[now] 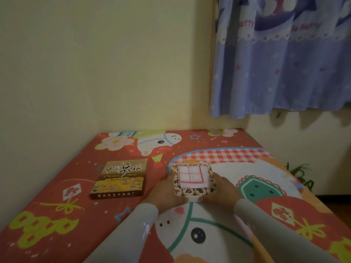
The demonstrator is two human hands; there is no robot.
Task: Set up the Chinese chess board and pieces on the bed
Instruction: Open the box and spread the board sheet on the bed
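Wooden pieces (190, 191) ring a folded white board (191, 177) inside the open box tray (193, 198), which both hands hold: left hand (167, 192) and right hand (218, 188) curl round its sides. The tray sits on the bed (57, 205), just right of the lid (119, 179), nearly square, with no clear long axis. Unpacking seems the step in hand; next, probably lift the board out and unfold it.

My grey sleeves (275, 224) lie over a red cartoon-print bedsheet (57, 215). At eleven o'clock, a brown-and-yellow box lid (119, 179). Ahead, pale wooden pieces (188, 191) ring a folded white, red-lined board (192, 176). Blue patterned curtain (281, 73) at one o'clock.
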